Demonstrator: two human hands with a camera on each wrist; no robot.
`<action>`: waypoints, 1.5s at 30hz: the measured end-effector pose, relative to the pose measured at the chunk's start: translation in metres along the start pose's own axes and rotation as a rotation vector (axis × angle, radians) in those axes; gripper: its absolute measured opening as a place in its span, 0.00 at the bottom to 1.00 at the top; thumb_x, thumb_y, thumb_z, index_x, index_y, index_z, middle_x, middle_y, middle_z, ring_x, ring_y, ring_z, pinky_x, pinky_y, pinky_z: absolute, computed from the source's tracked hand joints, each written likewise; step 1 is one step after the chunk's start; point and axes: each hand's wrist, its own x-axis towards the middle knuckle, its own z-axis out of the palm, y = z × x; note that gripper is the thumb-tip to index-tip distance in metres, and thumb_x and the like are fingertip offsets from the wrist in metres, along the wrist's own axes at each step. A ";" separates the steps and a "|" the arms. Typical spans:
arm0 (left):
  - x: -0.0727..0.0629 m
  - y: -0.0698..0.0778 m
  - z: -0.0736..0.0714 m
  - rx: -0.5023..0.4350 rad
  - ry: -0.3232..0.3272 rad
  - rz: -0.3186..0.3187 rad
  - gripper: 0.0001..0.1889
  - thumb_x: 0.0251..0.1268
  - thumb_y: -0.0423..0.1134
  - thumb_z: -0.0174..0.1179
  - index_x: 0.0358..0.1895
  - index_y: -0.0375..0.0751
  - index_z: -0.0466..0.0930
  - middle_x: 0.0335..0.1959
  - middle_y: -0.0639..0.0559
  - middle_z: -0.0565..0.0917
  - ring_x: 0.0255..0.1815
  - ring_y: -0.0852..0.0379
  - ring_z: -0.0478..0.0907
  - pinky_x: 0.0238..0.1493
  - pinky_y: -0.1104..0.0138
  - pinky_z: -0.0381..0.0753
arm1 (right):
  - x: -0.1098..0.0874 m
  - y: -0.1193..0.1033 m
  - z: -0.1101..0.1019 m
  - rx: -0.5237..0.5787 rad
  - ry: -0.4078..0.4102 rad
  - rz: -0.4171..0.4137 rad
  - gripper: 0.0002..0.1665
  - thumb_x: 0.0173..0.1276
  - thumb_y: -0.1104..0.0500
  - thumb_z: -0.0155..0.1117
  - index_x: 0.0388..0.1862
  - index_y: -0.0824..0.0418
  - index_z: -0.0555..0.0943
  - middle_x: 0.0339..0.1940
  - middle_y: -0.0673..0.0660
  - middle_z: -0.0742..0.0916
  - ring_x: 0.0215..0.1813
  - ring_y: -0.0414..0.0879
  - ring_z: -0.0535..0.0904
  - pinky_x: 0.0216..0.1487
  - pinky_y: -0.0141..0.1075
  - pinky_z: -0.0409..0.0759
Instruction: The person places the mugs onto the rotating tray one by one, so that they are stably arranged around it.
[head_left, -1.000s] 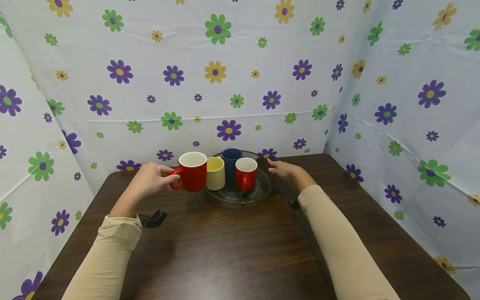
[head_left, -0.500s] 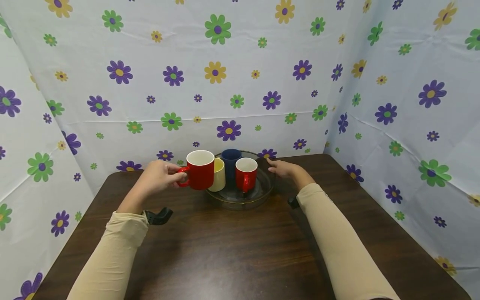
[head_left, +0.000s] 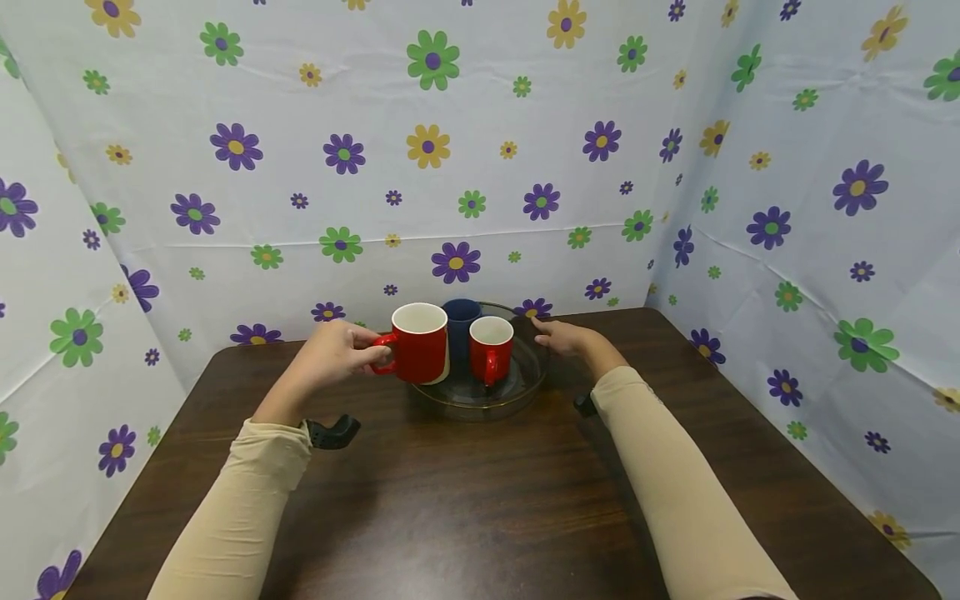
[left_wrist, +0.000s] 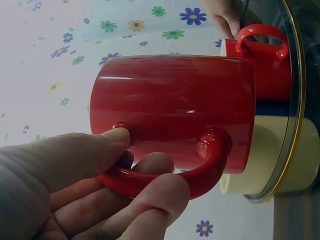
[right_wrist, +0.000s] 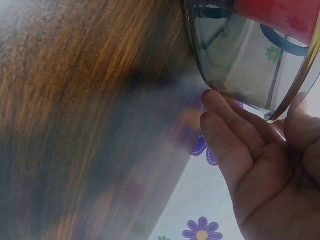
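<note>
My left hand (head_left: 336, 357) pinches the handle of a large red mug (head_left: 420, 354) with a white inside. Thumb and fingers close round that handle in the left wrist view. The mug is upright and overlaps a pale yellow cup (left_wrist: 268, 150), mostly hidden behind it in the head view. A round glass tray (head_left: 480, 408) with a gold rim holds this cup, a dark blue mug (head_left: 462, 315) and a smaller red mug (head_left: 491, 354). At the tray's right side, my right hand (right_wrist: 265, 170) has fairly straight fingers against the outer wall and its thumb by the rim.
The tray stands toward the back of a dark brown wooden table (head_left: 450, 500). White cloth (head_left: 300, 167) printed with flowers hangs close behind the table and along both sides. Each wrist carries a black camera mount (head_left: 335, 432).
My left hand has carried the large red mug to the right, over the tray's left side, so it covers most of the yellow cup. The right hand has stayed at the tray.
</note>
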 end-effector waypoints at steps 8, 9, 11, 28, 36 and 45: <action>0.008 0.003 0.015 -0.037 -0.024 -0.005 0.10 0.68 0.38 0.67 0.44 0.34 0.89 0.33 0.46 0.90 0.27 0.55 0.85 0.33 0.64 0.86 | 0.000 0.000 0.000 0.009 0.009 0.003 0.36 0.85 0.59 0.42 0.84 0.62 0.42 0.82 0.71 0.51 0.79 0.67 0.56 0.72 0.54 0.68; 0.009 0.003 0.017 -0.039 -0.028 -0.002 0.10 0.68 0.38 0.67 0.44 0.34 0.89 0.34 0.46 0.90 0.27 0.55 0.85 0.33 0.64 0.87 | -0.001 0.000 0.001 0.013 0.012 0.005 0.36 0.85 0.59 0.42 0.84 0.63 0.42 0.82 0.71 0.51 0.79 0.67 0.55 0.72 0.54 0.68; 0.011 0.003 0.021 -0.050 -0.034 0.001 0.10 0.68 0.38 0.68 0.44 0.35 0.90 0.34 0.47 0.90 0.27 0.55 0.85 0.33 0.65 0.86 | -0.001 -0.001 0.002 0.014 0.017 0.005 0.36 0.85 0.60 0.42 0.83 0.63 0.42 0.82 0.72 0.51 0.79 0.67 0.56 0.71 0.55 0.68; 0.031 0.000 0.050 -0.062 -0.056 0.028 0.09 0.66 0.39 0.70 0.42 0.37 0.90 0.31 0.48 0.89 0.25 0.56 0.83 0.31 0.64 0.86 | -0.002 -0.003 0.002 0.024 0.011 0.002 0.35 0.85 0.62 0.40 0.83 0.63 0.41 0.82 0.72 0.50 0.77 0.68 0.59 0.71 0.55 0.69; 0.038 -0.008 0.063 -0.094 -0.076 0.026 0.08 0.66 0.37 0.69 0.42 0.36 0.91 0.31 0.47 0.90 0.25 0.57 0.85 0.34 0.63 0.88 | -0.001 -0.003 0.002 0.053 -0.003 0.006 0.36 0.85 0.62 0.40 0.83 0.63 0.40 0.81 0.73 0.50 0.75 0.70 0.63 0.70 0.56 0.70; 0.044 -0.016 0.071 -0.113 -0.113 0.009 0.09 0.66 0.36 0.69 0.44 0.35 0.90 0.33 0.45 0.90 0.28 0.52 0.87 0.41 0.56 0.89 | 0.000 -0.004 0.000 0.012 0.006 0.016 0.36 0.85 0.60 0.42 0.84 0.61 0.42 0.82 0.71 0.52 0.77 0.69 0.60 0.71 0.56 0.68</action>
